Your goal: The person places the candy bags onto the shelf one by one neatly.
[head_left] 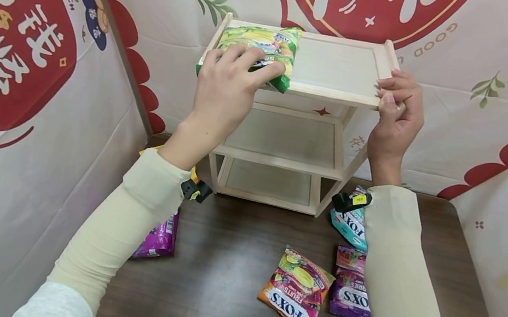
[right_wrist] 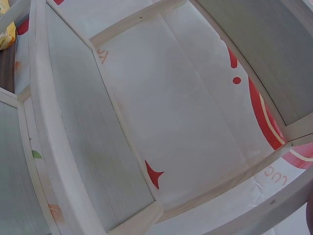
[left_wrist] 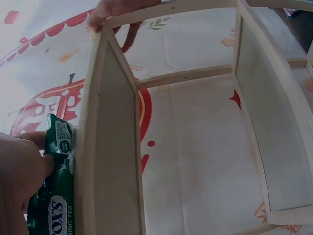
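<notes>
A light wooden three-tier shelf [head_left: 284, 159] stands against the back wall. On the left of its top tier lies a green and yellow candy bag [head_left: 283, 46], and my left hand [head_left: 229, 79] holds it from above with bent fingers. The left wrist view catches the thumb against the side of that green bag [left_wrist: 61, 171], whose label reads FOX'S. At the top tier's right end, my right hand [head_left: 399, 115] grips the corner, thumb in front and fingers over the edge. Only a sliver of the right hand shows in the right wrist view.
On the dark tabletop [head_left: 212, 296] lie an orange-red Fox's fruits bag [head_left: 295, 290], a purple berries bag [head_left: 353, 290], a teal bag [head_left: 352, 226] partly behind my right arm, and a purple bag [head_left: 161, 238] beside my left forearm. Printed cloth walls surround the table.
</notes>
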The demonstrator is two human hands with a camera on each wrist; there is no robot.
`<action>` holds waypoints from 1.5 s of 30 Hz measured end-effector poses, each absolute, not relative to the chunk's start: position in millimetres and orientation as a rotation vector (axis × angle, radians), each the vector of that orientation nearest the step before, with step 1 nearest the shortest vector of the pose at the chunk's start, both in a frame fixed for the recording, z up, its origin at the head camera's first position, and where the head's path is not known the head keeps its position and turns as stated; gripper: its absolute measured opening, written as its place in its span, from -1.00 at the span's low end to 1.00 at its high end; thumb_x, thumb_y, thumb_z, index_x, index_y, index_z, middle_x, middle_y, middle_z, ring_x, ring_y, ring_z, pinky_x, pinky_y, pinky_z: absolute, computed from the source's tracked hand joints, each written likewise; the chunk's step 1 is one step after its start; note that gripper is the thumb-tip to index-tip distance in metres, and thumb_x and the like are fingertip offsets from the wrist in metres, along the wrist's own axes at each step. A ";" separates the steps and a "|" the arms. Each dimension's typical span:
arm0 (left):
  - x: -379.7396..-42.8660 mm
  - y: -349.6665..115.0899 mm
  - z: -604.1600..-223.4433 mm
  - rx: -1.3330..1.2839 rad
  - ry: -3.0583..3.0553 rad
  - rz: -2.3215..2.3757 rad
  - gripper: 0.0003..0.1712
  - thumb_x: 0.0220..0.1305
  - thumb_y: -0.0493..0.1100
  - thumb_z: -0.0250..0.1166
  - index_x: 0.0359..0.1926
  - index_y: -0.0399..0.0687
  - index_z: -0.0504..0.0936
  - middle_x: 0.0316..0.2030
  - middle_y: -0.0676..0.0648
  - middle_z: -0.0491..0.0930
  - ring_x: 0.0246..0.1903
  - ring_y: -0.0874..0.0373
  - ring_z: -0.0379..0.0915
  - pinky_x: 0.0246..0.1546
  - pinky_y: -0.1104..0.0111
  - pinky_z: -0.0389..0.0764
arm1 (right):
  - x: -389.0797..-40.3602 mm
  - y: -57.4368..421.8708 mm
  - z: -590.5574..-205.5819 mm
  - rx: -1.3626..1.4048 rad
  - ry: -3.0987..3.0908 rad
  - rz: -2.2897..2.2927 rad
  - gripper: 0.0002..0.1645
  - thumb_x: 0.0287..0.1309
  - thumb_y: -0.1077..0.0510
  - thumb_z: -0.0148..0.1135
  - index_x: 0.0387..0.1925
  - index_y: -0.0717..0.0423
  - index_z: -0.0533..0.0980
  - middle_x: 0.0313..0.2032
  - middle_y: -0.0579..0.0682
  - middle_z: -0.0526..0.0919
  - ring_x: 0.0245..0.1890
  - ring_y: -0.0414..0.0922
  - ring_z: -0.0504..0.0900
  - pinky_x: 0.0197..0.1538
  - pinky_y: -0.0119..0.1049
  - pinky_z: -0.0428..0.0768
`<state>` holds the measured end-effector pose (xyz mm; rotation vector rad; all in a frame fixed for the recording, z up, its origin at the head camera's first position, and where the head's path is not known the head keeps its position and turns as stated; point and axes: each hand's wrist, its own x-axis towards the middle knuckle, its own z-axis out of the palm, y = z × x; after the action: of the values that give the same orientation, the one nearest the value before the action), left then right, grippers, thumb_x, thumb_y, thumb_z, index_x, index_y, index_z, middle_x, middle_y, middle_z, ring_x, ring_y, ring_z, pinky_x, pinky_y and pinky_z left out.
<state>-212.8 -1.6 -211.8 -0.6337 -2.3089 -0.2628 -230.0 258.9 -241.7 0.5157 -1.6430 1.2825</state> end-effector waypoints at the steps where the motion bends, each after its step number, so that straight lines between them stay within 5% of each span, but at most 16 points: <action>1: -213.7 -1.5 -211.6 -0.633 -2.312 -0.267 -0.54 0.39 -0.34 -0.02 0.02 0.30 0.63 -0.02 -0.05 0.58 0.07 -0.02 0.40 0.02 0.06 0.38 | -230.2 258.8 -241.5 0.516 -1.645 1.281 -0.56 0.02 0.15 -0.07 -0.39 0.59 0.35 -0.25 0.09 0.61 0.12 0.03 0.43 0.30 -0.22 0.23; 16: -228.4 0.1 -206.7 -0.596 -2.371 -0.199 -0.54 0.38 -0.33 0.02 0.02 0.34 0.64 -0.01 -0.05 0.59 0.06 -0.03 0.41 0.00 0.06 0.38 | -231.9 256.5 -240.8 0.531 -1.617 1.304 -0.57 0.02 0.16 -0.07 -0.42 0.61 0.33 -0.28 -0.08 0.62 0.10 0.06 0.43 0.31 -0.20 0.22; 33: -241.2 11.5 -200.3 -0.574 -2.490 -0.104 -0.46 0.42 -0.32 -0.07 0.14 0.42 0.55 0.10 -0.05 0.52 0.10 -0.04 0.32 0.03 0.09 0.33 | -231.4 258.2 -239.2 0.516 -1.630 1.305 -0.56 0.03 0.15 -0.07 -0.39 0.60 0.34 -0.24 0.35 0.56 0.12 0.04 0.42 0.29 -0.21 0.24; 40: -239.4 11.4 -201.6 -0.584 -2.538 -0.154 -0.38 0.37 -0.39 -0.12 0.21 0.38 0.47 0.19 -0.04 0.45 0.21 -0.03 0.25 0.13 0.10 0.28 | -231.8 259.3 -239.5 0.511 -1.631 1.311 -0.56 0.03 0.15 -0.07 -0.39 0.60 0.34 -0.25 0.09 0.62 0.12 0.04 0.42 0.29 -0.21 0.25; 45: -236.1 10.3 -199.8 -0.565 -2.562 -0.203 -0.34 0.31 -0.39 -0.07 0.33 0.31 0.37 0.20 -0.03 0.45 0.25 0.01 0.23 0.17 0.11 0.25 | -232.6 258.2 -239.9 0.516 -1.627 1.316 -0.57 0.02 0.17 -0.07 -0.40 0.60 0.34 -0.26 0.14 0.61 0.11 0.05 0.43 0.28 -0.20 0.25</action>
<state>-236.1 10.3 -199.8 -0.5653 -2.5623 -0.2028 -232.6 258.2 -239.9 0.5156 -1.6265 1.3156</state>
